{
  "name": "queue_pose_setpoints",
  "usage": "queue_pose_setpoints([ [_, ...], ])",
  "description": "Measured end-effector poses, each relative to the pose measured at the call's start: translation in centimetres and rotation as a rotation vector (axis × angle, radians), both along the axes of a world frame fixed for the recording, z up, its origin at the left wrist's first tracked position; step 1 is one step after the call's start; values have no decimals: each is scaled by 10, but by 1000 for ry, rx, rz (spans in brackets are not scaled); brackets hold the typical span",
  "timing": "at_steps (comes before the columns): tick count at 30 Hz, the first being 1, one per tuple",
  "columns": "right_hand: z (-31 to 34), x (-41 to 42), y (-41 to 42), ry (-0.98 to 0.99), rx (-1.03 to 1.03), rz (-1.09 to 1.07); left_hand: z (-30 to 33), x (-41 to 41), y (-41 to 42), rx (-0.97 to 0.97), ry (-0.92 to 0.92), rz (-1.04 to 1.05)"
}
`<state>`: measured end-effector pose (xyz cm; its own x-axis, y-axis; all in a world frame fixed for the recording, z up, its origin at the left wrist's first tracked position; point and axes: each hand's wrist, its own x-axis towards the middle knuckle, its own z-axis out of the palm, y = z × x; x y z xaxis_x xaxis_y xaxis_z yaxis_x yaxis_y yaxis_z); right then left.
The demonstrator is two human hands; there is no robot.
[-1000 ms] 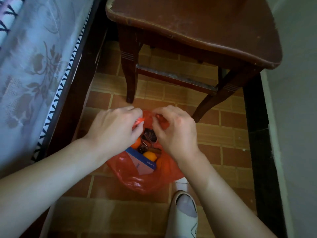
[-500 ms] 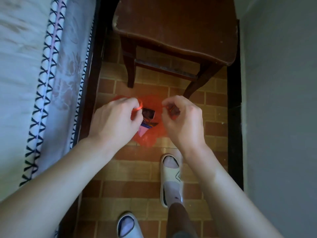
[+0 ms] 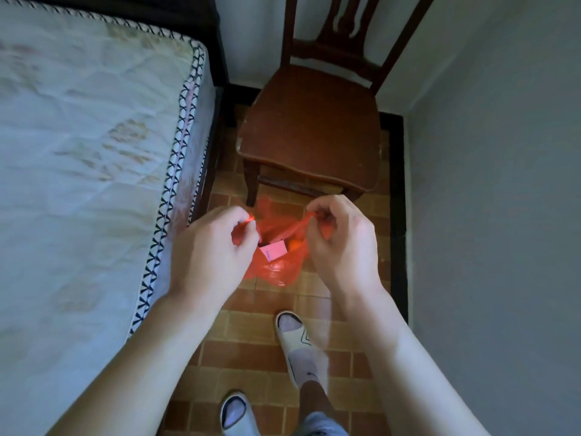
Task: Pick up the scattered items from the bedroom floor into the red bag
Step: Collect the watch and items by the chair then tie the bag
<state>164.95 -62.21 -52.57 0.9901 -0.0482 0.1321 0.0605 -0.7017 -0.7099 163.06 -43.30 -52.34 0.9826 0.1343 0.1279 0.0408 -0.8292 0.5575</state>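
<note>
A: Hanging between chair and bed, red bag (image 3: 276, 265); left hand (image 3: 213, 250) and right hand (image 3: 339, 243) each pinch 1 handle.
B: Thin, soft, slippery film; light load. Grip handles only.

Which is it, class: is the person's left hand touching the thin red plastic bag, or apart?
Touching. The head view shows the left hand pinching a handle of the red plastic bag.

Red bag (image 3: 276, 265), pink box (image 3: 274, 250), perhaps an orange fruit (image 3: 295, 244); brown chair (image 3: 309, 133), terracotta brick-pattern floor (image 3: 251, 335)
</note>
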Motion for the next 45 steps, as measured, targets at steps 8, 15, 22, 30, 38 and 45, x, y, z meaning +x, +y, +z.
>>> queue_pose_setpoints([
  [8, 139, -16, 16, -10, 63, 78, 132, -32, -2, -31, -11, 87],
  [15, 263, -53, 40, -40, 149, 194, 251, -73, 8, -87, -73, 154],
  [22, 387, -94, 79, -199, 202, 282, 375, -116, 33, -45, -255, 196],
  [30, 484, -118, 125, -155, 364, 416, 465, -179, 83, 10, -406, 363],
  [38, 513, -133, 187, -57, 431, 766, 490, -240, 128, 57, -427, 721],
  [45, 516, -185, 250, 74, 451, 1158, 495, -324, 139, 15, -444, 1063],
])
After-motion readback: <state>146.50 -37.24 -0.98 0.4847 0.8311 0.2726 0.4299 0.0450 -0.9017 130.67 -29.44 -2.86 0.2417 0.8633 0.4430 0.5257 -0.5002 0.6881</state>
